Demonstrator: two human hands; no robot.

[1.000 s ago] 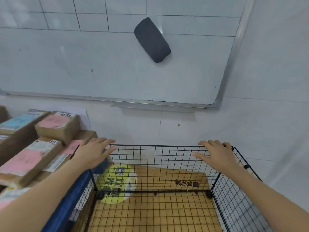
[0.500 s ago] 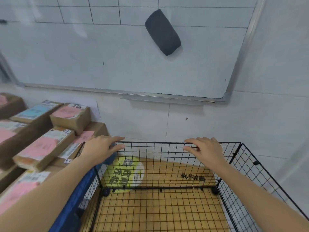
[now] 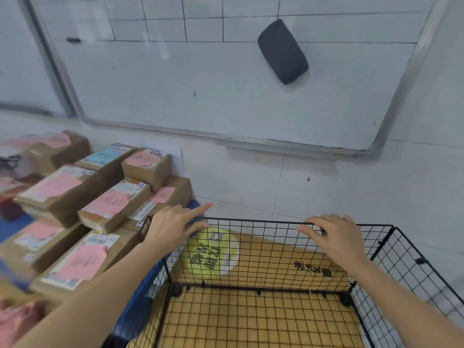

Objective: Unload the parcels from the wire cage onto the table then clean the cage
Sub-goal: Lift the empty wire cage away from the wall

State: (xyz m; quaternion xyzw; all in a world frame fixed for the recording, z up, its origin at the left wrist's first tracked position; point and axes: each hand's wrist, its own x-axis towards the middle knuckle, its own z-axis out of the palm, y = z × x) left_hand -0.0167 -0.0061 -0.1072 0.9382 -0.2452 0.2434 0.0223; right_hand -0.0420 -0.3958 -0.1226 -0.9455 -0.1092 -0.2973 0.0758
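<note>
Below the whiteboard (image 3: 200,84), parcels (image 3: 110,204) crowd the blue table (image 3: 15,224); wire cage (image 3: 251,221) beside.

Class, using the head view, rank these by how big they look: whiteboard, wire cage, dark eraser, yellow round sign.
1. whiteboard
2. wire cage
3. dark eraser and yellow round sign: they look about alike, so unranked.

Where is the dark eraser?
In the head view, the dark eraser sticks tilted on the whiteboard, upper right, above the right hand gripping the wire cage.
</note>
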